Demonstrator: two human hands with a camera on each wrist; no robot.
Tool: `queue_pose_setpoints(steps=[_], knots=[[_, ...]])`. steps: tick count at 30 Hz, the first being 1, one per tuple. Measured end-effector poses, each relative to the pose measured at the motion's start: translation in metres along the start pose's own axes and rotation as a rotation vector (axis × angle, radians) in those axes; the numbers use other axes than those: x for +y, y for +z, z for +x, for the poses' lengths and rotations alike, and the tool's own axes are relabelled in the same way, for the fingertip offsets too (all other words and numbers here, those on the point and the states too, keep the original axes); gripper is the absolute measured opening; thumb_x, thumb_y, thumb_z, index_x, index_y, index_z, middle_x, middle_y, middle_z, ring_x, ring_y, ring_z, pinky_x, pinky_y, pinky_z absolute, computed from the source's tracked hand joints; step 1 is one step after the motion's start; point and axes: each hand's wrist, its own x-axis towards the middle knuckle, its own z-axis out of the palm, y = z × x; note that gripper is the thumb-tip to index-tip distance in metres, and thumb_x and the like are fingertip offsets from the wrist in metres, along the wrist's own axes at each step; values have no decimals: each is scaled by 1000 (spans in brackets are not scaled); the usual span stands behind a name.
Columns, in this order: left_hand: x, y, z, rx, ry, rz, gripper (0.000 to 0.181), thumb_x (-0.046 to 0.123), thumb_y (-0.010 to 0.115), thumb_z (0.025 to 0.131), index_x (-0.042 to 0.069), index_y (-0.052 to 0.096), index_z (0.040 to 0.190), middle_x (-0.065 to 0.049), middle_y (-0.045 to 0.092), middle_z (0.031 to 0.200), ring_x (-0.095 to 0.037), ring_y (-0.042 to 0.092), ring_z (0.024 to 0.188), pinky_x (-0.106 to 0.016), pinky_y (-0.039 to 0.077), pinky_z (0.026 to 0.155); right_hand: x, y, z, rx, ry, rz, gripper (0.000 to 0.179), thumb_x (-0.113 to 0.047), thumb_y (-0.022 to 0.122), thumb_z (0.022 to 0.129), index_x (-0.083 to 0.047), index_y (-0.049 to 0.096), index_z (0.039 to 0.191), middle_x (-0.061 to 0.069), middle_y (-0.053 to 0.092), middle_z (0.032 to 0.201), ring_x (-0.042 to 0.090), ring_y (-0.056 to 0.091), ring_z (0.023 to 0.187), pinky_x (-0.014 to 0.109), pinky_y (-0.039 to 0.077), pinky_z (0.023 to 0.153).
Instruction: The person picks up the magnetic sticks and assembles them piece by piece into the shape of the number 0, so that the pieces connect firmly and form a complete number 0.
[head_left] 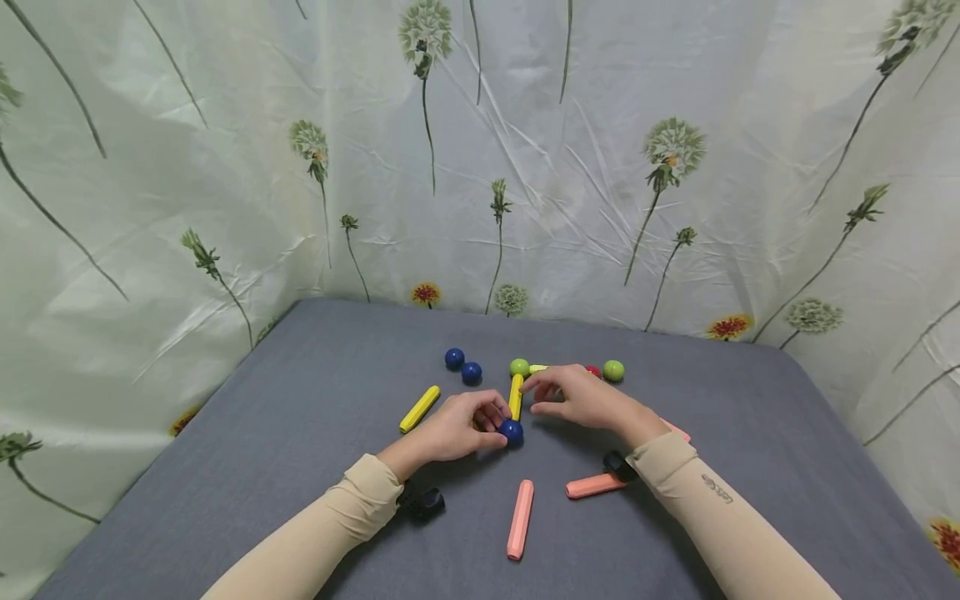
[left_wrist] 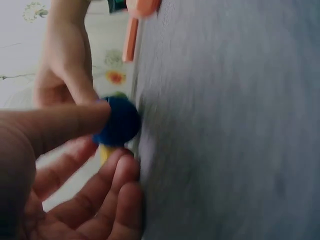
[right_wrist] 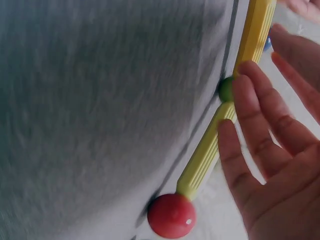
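Observation:
My left hand holds a blue ball between thumb and fingers. In the left wrist view the thumb presses on the side of that ball, low over the cloth. A yellow rod runs from the blue ball to a green ball. From there a pale yellow-green rod leads to a red ball. Beside the yellow rod is my right hand, its fingers loosely bent and gripping nothing. Whether its fingertips touch the rod, I cannot tell.
Two loose blue balls lie behind my left hand, and another yellow rod lies left of it. Pink rods lie nearer and to the right, one partly behind the right forearm. A second green ball sits at the back.

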Motion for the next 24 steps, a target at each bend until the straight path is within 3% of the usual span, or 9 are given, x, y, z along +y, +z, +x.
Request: queue_pose_setpoints(steps=[6, 11, 16, 24], knots=[[5, -21, -7, 37, 1, 63, 22, 19, 82, 97, 9, 73, 115, -1, 73, 98, -9, 67, 83, -26, 56, 73, -9, 6, -1, -100, -13, 62, 39, -27, 79, 100, -11, 71, 135, 0, 77, 107, 8, 71, 95, 31, 61, 89], [7, -41, -16, 117, -58, 125, 20, 22, 81, 98, 10, 75, 113, 1, 72, 95, -11, 65, 80, -29, 54, 70, -15, 9, 0, -163, -5, 109, 43, -31, 77, 101, -12, 70, 140, -3, 75, 106, 5, 69, 93, 26, 58, 87], [-1, -56, -26, 200, -119, 239, 17, 20, 81, 97, 10, 75, 110, 2, 74, 91, -10, 63, 74, -31, 52, 68, -19, 10, -1, -185, 10, 103, 42, -31, 77, 101, -16, 71, 140, -5, 74, 107, 4, 66, 93, 26, 56, 88], [-14, -67, -41, 235, -253, 378, 18, 23, 81, 97, 11, 74, 109, -3, 74, 93, -15, 64, 78, -35, 55, 71, -20, 11, 0, -191, -6, 75, 36, -27, 76, 102, -17, 72, 136, -6, 73, 108, 3, 66, 95, 31, 58, 91]])
